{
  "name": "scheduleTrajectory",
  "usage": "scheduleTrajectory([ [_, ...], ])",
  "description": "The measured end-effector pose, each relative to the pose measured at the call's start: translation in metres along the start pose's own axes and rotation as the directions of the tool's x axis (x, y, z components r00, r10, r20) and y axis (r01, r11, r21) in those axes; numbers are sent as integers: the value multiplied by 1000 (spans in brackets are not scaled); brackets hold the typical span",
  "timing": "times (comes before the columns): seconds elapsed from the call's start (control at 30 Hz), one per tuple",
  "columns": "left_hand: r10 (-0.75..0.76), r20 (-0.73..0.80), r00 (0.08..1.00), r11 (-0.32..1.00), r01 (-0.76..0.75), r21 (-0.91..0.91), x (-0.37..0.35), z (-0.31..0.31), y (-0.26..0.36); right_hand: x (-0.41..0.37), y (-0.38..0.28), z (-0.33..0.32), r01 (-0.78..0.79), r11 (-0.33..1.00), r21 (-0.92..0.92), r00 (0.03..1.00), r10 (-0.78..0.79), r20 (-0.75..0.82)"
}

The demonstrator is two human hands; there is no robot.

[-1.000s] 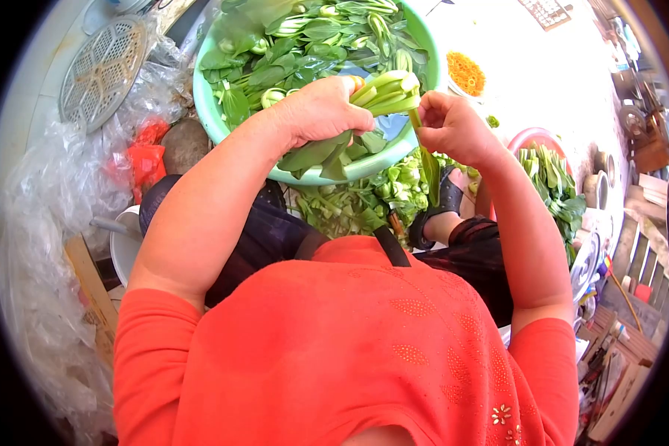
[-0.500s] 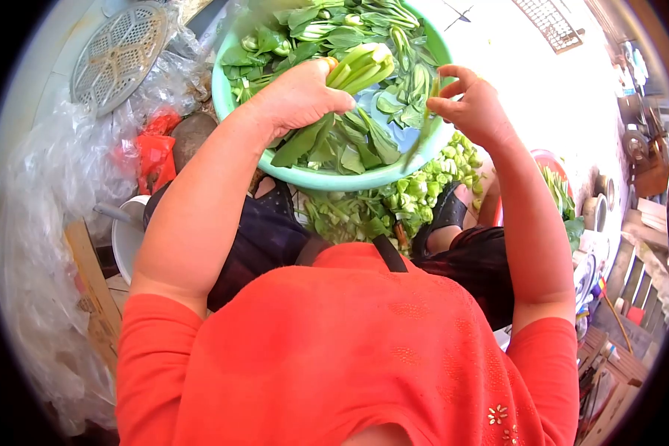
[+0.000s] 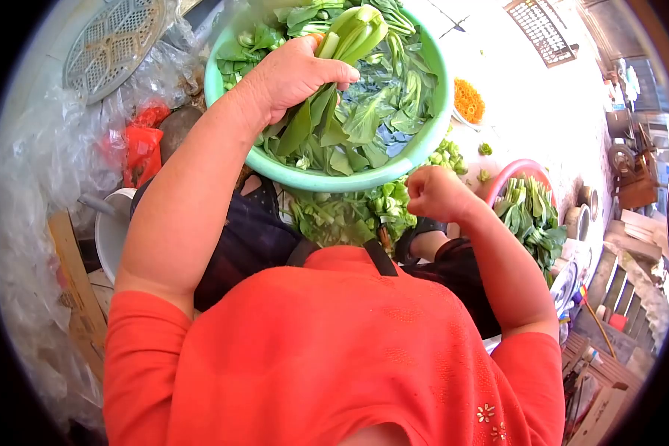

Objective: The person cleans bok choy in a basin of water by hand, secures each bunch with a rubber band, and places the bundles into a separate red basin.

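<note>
Holding a pale-stemmed green bok choy bunch (image 3: pixel 353 33) over the round mint-green plastic basin (image 3: pixel 349 181), my left grip (image 3: pixel 293 74) clamps it, likely so scraps drop inside. My right grip (image 3: pixel 435 192) is fisted below the rim; I can't tell what it holds.

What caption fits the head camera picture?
Left hand grips bok choy over the green basin; right hand makes a fist below its rim.

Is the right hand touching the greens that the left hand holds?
No, the right hand is a fist below the basin, apart from the greens in the left hand.
</note>
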State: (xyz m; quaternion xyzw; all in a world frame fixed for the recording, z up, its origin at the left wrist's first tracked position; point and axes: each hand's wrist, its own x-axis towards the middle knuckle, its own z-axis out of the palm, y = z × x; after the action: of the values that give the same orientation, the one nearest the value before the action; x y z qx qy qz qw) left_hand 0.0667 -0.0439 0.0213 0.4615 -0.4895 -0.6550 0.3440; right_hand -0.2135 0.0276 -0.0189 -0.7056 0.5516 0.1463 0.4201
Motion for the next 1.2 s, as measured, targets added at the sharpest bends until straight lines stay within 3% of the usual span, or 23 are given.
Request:
scheduleTrajectory([
  [0.07,-11,3,1000,1000,11,-1,0,3,-1,2,26,43,209,956,-208,978,-198,71],
  [0.1,-19,3,1000,1000,19,-2,0,5,-2,0,22,52,140,939,-313,976,-76,206],
  [0.17,-24,30,999,1000,24,2,2,10,-6,-3,28,64,195,924,-328,969,-131,209],
  [0.23,-25,59,998,1000,25,8,2,18,-11,-4,20,38,276,937,-214,961,-267,69],
  [0.27,-48,89,995,999,48,4,1,24,-13,-7,7,17,243,967,-77,968,-247,-40],
  [0.3,-69,119,991,998,69,-1,-1,30,-15,-9,-9,-4,134,978,158,983,-111,-145],
  [0.33,-91,147,985,996,91,11,-2,37,-18,-8,-7,-15,253,910,330,935,-142,-325],
  [0.37,-108,163,981,994,105,26,-4,45,-21,-13,-18,-31,311,749,584,916,-73,-394],
  [0.4,-125,183,975,992,116,59,-8,53,-21,-15,-26,-42,389,606,693,890,-53,-453],
  [0.47,-168,221,961,979,137,149,-13,69,-23,-15,-40,-44,509,608,609,813,-107,-573],
  [0.5,-117,250,961,975,63,213,-12,75,-31,-12,-46,-39,563,624,542,766,-149,-625],
  [0.57,-99,224,969,984,62,168,-14,87,-50,-6,-54,-26,472,860,191,626,-175,-760],
  [0.6,-48,170,984,952,-6,305,-15,92,-50,-1,-54,-22,454,878,152,593,-170,-787],
  [0.63,-51,170,984,953,-3,303,-14,97,-55,4,-54,-20,433,894,113,559,-168,-812],
  [0.7,120,99,988,889,-151,432,-12,103,-60,7,-54,-23,436,897,71,531,-193,-825],
  [0.77,90,128,988,891,-137,432,-10,98,-56,7,-52,-28,435,900,33,503,-213,-837],
  [0.83,28,314,949,975,-95,201,-14,86,-37,2,-48,-37,521,817,245,623,-168,-764],
  [0.87,-122,459,880,993,109,56,-12,76,-24,4,-45,-40,581,756,300,632,-188,-752],
  [0.9,-187,566,803,980,196,45,-10,67,-10,0,-46,-45,585,740,332,659,-194,-727],
  [1.0,-207,569,796,978,157,136,-1,58,-18,1,-51,-43,649,671,358,644,-234,-728],
  [1.1,-152,650,744,978,208,-9,-6,72,-32,-4,-57,-43,624,638,450,706,-215,-675],
  [1.17,-108,630,769,872,378,-311,-20,86,-32,4,-50,-44,735,628,254,546,-328,-770],
  [1.2,-112,635,764,873,381,-303,-20,88,-32,-4,-52,-46,682,623,383,650,-277,-707],
])
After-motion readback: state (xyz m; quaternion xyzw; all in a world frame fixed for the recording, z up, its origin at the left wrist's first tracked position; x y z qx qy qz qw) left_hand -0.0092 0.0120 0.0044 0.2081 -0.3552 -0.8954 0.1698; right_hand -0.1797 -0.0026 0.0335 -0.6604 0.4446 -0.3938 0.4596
